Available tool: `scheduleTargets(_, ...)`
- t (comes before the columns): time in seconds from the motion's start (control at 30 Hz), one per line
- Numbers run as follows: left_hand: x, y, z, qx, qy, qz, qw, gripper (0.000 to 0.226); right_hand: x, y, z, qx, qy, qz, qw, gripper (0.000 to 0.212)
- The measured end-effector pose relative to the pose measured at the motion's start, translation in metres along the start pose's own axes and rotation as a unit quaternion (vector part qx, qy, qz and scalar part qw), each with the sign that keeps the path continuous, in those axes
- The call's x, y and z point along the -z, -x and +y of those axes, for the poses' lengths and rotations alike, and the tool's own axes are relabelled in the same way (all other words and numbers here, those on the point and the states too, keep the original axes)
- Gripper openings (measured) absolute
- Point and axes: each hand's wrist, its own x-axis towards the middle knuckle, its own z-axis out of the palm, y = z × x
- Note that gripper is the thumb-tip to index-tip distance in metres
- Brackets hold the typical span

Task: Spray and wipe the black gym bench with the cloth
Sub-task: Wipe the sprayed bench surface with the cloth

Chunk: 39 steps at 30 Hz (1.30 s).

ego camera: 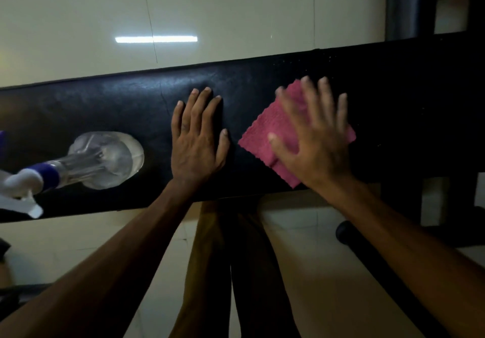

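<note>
The black padded gym bench (105, 101) runs across the view from left to right. A pink cloth (265, 133) lies flat on its right half. My right hand (312, 138) presses flat on the cloth with fingers spread and is a little blurred. My left hand (196, 138) rests palm down on the bare pad just left of the cloth, fingers apart, holding nothing. A clear spray bottle (105, 161) with a white and blue trigger head stands on the bench at the left, apart from both hands.
Glossy pale floor tiles (210, 9) lie beyond and below the bench. A dark upright post (412, 4) of the frame rises at the top right. Black frame legs (401, 201) and a round foot (346, 232) stand at the lower right. My legs (236, 272) are under the bench's near edge.
</note>
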Motion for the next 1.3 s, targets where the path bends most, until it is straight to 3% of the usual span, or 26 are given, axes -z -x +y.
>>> scheduleTargets(0.07,0.0,-0.001,0.001,-0.006,0.002,0.002,1.0,0.059,-0.022,-0.002,-0.002,0.034,0.061,-0.022,0.997,0.076)
scheduleTargets(0.2,-0.004,0.001,-0.002,-0.005,-0.007,0.014,1.0,0.06,-0.042,-0.018,-0.047,-0.12,0.023,0.059,0.991,0.069)
scheduleTargets(0.23,-0.005,0.001,-0.003,-0.006,-0.007,0.015,1.0,0.06,-0.047,-0.014,-0.064,-0.123,0.011,0.075,0.99,0.067)
scheduleTargets(0.33,-0.006,0.0,-0.003,-0.009,0.003,0.01,1.0,0.061,-0.066,0.028,-0.073,0.007,0.023,0.039,0.999,0.064)
scheduleTargets(0.4,-0.006,0.0,-0.003,-0.006,-0.001,0.008,1.0,0.061,-0.067,0.062,-0.037,0.026,0.037,0.026,0.999,0.065)
scheduleTargets(0.5,-0.005,0.002,-0.002,-0.012,-0.002,0.006,1.0,0.061,-0.059,0.078,0.034,-0.153,0.049,0.087,0.983,0.061)
scheduleTargets(0.6,-0.007,0.003,-0.001,-0.014,-0.003,0.01,1.0,0.062,-0.049,0.041,0.048,-0.367,0.016,0.182,0.912,0.058)
scheduleTargets(0.63,-0.008,0.003,-0.001,-0.013,-0.005,0.011,1.0,0.062,-0.049,0.027,0.028,-0.395,0.005,0.199,0.897,0.058)
scheduleTargets(0.7,-0.007,0.003,-0.001,-0.009,-0.019,0.019,1.0,0.063,-0.058,0.021,-0.024,-0.302,-0.019,0.171,0.938,0.058)
scheduleTargets(0.77,-0.006,0.003,0.001,-0.007,-0.021,0.019,1.0,0.063,-0.069,0.05,-0.054,-0.081,-0.005,0.079,0.994,0.059)
scheduleTargets(0.83,-0.005,0.002,0.002,-0.005,-0.014,0.013,1.0,0.064,-0.063,0.071,-0.021,0.03,0.031,0.039,0.998,0.06)
scheduleTargets(0.87,-0.005,0.002,0.002,-0.005,-0.012,0.012,1.0,0.063,-0.059,0.074,0.009,0.003,0.042,0.049,0.998,0.06)
scheduleTargets(0.93,-0.005,0.003,0.002,-0.007,-0.012,0.014,1.0,0.063,-0.049,0.07,0.069,-0.162,0.059,0.099,0.98,0.058)
scheduleTargets(1.0,-0.007,0.002,0.001,-0.01,-0.014,0.018,1.0,0.062,-0.032,0.049,0.11,-0.347,0.032,0.168,0.922,0.059)
scheduleTargets(1.07,-0.006,0.002,0.0,-0.009,-0.019,0.015,1.0,0.063,-0.027,0.015,0.092,-0.46,-0.002,0.215,0.862,0.062)
scheduleTargets(1.1,-0.006,0.003,0.0,-0.007,-0.021,0.01,1.0,0.063,-0.027,0.002,0.068,-0.465,-0.012,0.215,0.859,0.063)
scheduleTargets(1.17,-0.005,0.002,0.001,-0.004,-0.015,0.0,1.0,0.065,-0.034,-0.007,0.022,-0.329,-0.008,0.18,0.927,0.06)
scheduleTargets(1.23,-0.005,0.001,0.001,-0.001,-0.008,-0.007,1.0,0.066,-0.042,0.008,0.003,-0.064,0.038,0.082,0.994,0.059)
scheduleTargets(1.27,-0.005,0.001,0.001,0.002,-0.008,-0.008,1.0,0.066,-0.039,0.013,0.014,0.049,0.067,0.039,0.996,0.059)
scheduleTargets(1.3,-0.005,0.001,0.0,0.003,-0.006,-0.008,1.0,0.066,-0.032,0.012,0.035,0.109,0.083,0.017,0.99,0.059)
